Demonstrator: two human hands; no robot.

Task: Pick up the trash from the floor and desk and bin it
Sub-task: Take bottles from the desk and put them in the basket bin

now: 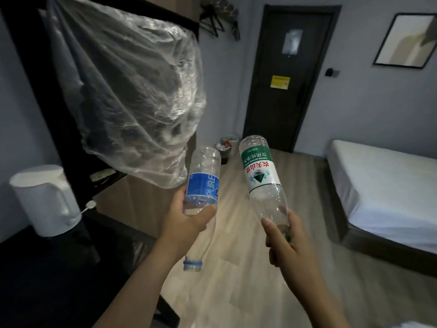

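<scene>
On my feed the left hand (pixel 186 223) grips a clear bottle with a blue label (pixel 203 185), fingers and thumb curled round its body just below the label. The bottle is upside down, its open neck with a blue ring pointing toward the wooden floor (pixel 236 268) and its base tilted up and away. The right hand (pixel 283 242) grips a second clear bottle with a green and white label (pixel 260 171) by the neck end, thumb along the side and a bit of green showing inside the fingers. It is inverted too, base leaning up and to the left. The two bottles are side by side in the air, near each other but apart.

Far across the floor, left of the dark door (pixel 288 76), I see a lined bin (pixel 223 150) with litter in it. On the left, a white kettle (pixel 45 197) stands on the dark desk (pixel 47 280), and crinkled clear plastic sheeting (pixel 132 95) hangs above it. A white bed (pixel 390 185) fills the right side.
</scene>
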